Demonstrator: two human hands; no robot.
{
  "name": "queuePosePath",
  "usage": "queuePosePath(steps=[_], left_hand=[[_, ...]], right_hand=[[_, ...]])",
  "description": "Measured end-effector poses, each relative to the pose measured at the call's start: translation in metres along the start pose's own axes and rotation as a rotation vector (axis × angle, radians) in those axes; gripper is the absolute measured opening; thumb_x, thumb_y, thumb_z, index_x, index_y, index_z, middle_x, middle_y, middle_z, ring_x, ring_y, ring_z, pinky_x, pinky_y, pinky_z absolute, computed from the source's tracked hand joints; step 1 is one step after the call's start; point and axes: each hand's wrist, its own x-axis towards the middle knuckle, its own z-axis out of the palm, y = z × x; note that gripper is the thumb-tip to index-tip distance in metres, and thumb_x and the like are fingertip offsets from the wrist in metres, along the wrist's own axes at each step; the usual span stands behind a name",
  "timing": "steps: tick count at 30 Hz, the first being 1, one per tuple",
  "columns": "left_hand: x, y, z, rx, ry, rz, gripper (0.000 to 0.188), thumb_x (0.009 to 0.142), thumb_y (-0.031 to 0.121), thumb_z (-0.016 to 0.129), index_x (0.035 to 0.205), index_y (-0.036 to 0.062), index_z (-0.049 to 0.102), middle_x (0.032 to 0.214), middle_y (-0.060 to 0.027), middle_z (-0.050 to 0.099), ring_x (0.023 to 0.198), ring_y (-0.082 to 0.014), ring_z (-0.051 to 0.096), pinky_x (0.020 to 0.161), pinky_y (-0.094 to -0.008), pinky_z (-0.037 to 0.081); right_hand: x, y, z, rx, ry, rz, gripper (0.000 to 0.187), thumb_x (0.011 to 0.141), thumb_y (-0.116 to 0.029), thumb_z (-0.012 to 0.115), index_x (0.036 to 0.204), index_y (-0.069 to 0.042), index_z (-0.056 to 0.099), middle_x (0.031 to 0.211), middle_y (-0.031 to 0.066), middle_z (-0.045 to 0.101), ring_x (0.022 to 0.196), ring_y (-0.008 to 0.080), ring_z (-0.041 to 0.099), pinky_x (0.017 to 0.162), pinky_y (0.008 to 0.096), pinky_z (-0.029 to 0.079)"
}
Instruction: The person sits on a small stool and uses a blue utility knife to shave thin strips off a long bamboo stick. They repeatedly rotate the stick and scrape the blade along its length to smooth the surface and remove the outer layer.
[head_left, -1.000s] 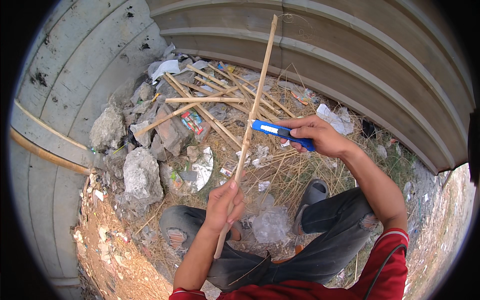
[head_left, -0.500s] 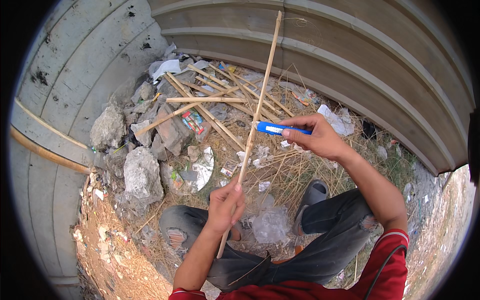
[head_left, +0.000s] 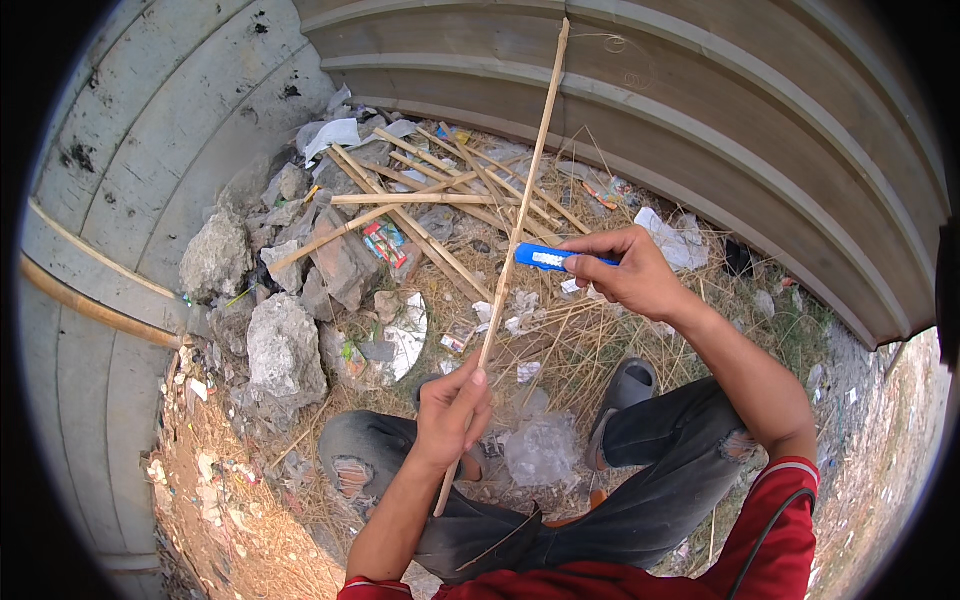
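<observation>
My left hand [head_left: 453, 413] is closed around the lower part of a long, thin bamboo strip [head_left: 541, 158], which slants up and away past the corrugated wall. Between the thumb and fingers of my right hand [head_left: 628, 272] is a blue utility knife [head_left: 560, 257]. Its front end touches the strip around mid-length, or lies very close to it; the blade itself is too small to make out. A fine curled shaving [head_left: 612, 42] hangs near the strip's far tip.
Several cut bamboo strips [head_left: 420, 199] lie crossed on the littered ground ahead. Grey rocks [head_left: 284, 345] are heaped on the left. Metal sheet walls [head_left: 720, 120] close in the far side and left. A clear plastic bag [head_left: 541, 449] lies between my feet, near a grey sandal [head_left: 630, 385].
The far tip of the bamboo strip has shifted slightly right. The knife and my right hand have barely moved, and my left hand keeps its grip.
</observation>
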Motion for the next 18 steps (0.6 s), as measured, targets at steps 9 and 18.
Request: queuePosePath(steps=[9, 18], left_hand=[[0.000, 0.003, 0.003, -0.013, 0.000, -0.003, 0.044, 0.108, 0.019, 0.047, 0.149, 0.0011, 0.046, 0.065, 0.0028, 0.044, 0.040, -0.0042, 0.035, 0.038, -0.0216, 0.027], [-0.001, 0.008, 0.002, -0.165, 0.015, -0.081, 0.045, 0.108, 0.024, 0.049, 0.147, 0.0014, 0.046, 0.071, -0.0001, 0.046, 0.040, -0.0053, 0.035, 0.037, -0.0220, 0.027]], right_hand=[[-0.001, -0.001, 0.000, 0.023, -0.006, -0.011, 0.027, 0.094, -0.014, 0.070, 0.118, -0.003, 0.073, 0.076, 0.0027, 0.069, 0.062, 0.0048, 0.055, 0.055, 0.0225, 0.043], [0.004, 0.009, -0.022, 0.479, -0.360, 0.112, 0.042, 0.100, -0.012, 0.057, 0.140, 0.002, 0.056, 0.098, 0.0085, 0.070, 0.073, 0.0079, 0.056, 0.063, 0.0229, 0.048]])
